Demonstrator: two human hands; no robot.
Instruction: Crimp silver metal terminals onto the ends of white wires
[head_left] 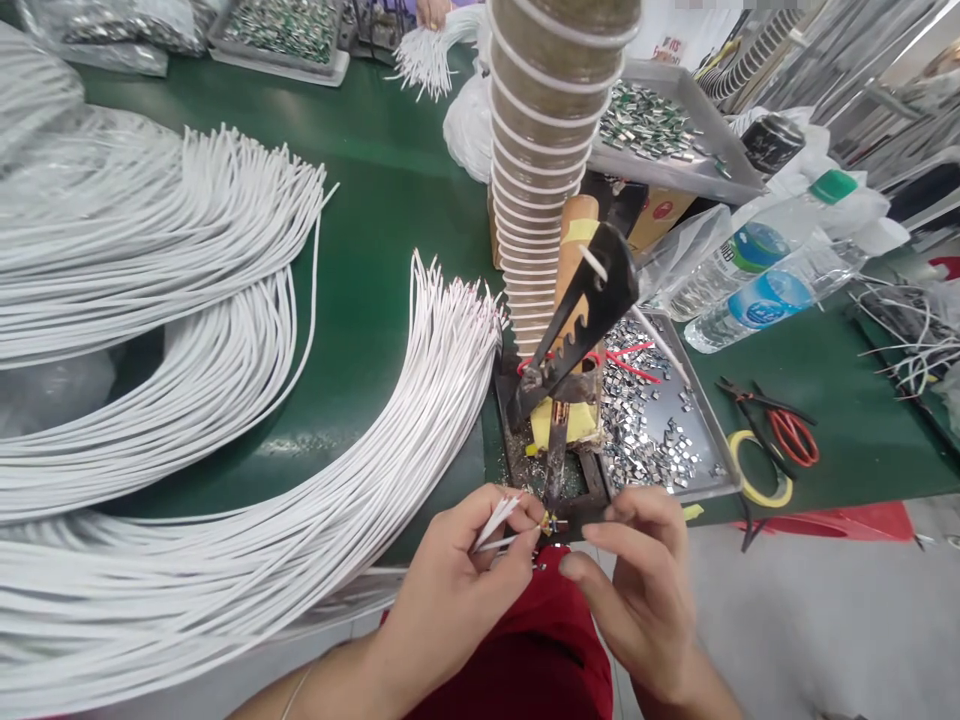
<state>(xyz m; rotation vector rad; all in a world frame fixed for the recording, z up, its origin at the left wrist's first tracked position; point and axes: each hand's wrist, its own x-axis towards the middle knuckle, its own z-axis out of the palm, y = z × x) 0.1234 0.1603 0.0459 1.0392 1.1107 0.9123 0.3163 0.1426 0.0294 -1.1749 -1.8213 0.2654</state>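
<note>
Several white cables (495, 522) are pinched between the fingers of my left hand (469, 580), just in front of the black soldering stand (559, 390). One cable end at its fingertips shows small coloured wires close to the stand's tip. To the right, my right hand (649, 585) has its fingers curled but apart, with nothing seen between them. A long bundle of white cables (420, 420) lies left of the stand, its cut ends pointing up. Right of the stand, a metal tray (709, 440) holds small metal connectors.
A ribbed hose (562, 120) rises behind the stand. Pliers (791, 435) and yellow tape (776, 495) lie on the right, below two water bottles (765, 300). More cable bundles (150, 230) cover the left. Another person's hand (433, 12) shows at the top.
</note>
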